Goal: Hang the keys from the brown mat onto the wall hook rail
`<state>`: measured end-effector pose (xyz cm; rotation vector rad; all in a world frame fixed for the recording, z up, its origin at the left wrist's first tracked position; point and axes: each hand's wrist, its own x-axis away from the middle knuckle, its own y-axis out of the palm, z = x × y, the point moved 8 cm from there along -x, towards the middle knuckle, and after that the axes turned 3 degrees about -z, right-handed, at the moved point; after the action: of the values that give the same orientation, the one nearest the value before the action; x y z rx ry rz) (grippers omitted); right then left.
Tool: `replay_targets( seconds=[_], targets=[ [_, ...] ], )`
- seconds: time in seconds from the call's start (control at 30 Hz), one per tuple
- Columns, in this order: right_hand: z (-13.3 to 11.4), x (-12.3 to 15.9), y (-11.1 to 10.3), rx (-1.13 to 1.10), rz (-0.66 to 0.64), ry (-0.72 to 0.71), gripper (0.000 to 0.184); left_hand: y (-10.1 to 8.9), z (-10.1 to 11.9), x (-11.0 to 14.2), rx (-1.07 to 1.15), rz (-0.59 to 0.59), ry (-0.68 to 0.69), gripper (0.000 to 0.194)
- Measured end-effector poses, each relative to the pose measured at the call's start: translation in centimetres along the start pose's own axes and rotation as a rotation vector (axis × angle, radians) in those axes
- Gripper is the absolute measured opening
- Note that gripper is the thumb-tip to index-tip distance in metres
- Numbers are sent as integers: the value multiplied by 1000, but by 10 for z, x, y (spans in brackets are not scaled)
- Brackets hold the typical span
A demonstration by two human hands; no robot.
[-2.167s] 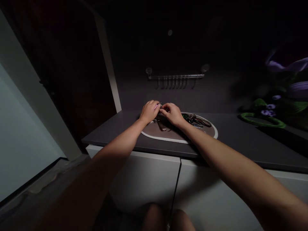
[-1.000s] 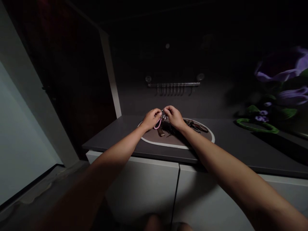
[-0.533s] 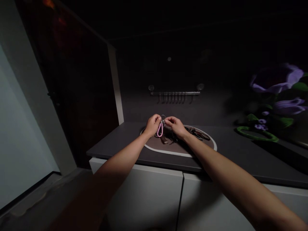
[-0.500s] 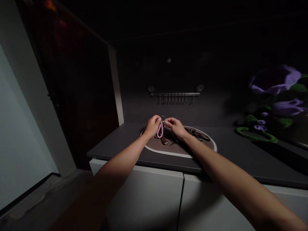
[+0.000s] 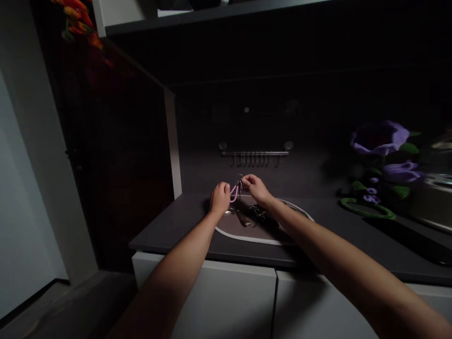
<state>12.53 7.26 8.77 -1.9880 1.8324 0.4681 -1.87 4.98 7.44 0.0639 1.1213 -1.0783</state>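
Observation:
A keychain with a pink loop strap [image 5: 234, 194] and a metal ring [image 5: 240, 177] is held up above a brown oval mat with a white rim [image 5: 247, 239]. My left hand [image 5: 221, 197] has its fingers closed at the side of the pink loop. With thumb and forefinger, my right hand [image 5: 254, 187] pinches the metal part near the ring. On the mat beneath lie a brown strap-like piece [image 5: 243, 218], some dark keys or key fobs [image 5: 258, 212] and a small shiny metal item [image 5: 229, 212]. My right forearm covers part of the mat.
On the wall behind is a clear rail with several hooks [image 5: 254, 153]. Purple flowers [image 5: 381, 139], a green ring-shaped piece [image 5: 367, 209], a metal vessel [image 5: 434, 202] and a long black object [image 5: 409, 240] are at the right. Overhead runs a shelf edge [image 5: 212, 21].
My left hand has shifted left and lower, and the pink loop now tilts toward it. My right hand stays by the ring. The view has tipped upward, bringing the shelf in.

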Motion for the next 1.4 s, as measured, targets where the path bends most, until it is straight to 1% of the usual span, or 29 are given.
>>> replay_targets(
  seconds=[0.13,0.27,0.4,0.6,0.67,0.77,0.93,1.03,1.13,1.4],
  targets=[
    [-6,-27,-1,-17,92,36,12,-2,-13,-2,-84,1,-107,29],
    [-6,-52,-2,30,179,78,8,-6,-21,-2,-117,15,-183,28],
    [0,-71,-3,55,269,126,8,-9,-22,-1,-119,33,-196,28],
    [5,-91,-2,101,360,132,13,-10,-23,-1,-112,50,-181,27],
    [6,-94,-1,104,385,140,12,-10,-23,-1,-117,54,-185,28],
    [8,-94,1,47,395,153,9,-11,-23,-1,-115,59,-183,27],
    [14,-89,3,-22,401,172,8,-9,-22,-1,-105,9,-195,27],
    [20,-88,0,-3,399,170,10,-6,-21,-2,-85,-16,-177,25],
    [26,-88,-6,10,406,168,11,-5,-20,-3,-72,-10,-144,24],
    [29,-88,-7,-15,325,144,9,-1,-22,-4,-62,-17,-123,25]
  ],
)
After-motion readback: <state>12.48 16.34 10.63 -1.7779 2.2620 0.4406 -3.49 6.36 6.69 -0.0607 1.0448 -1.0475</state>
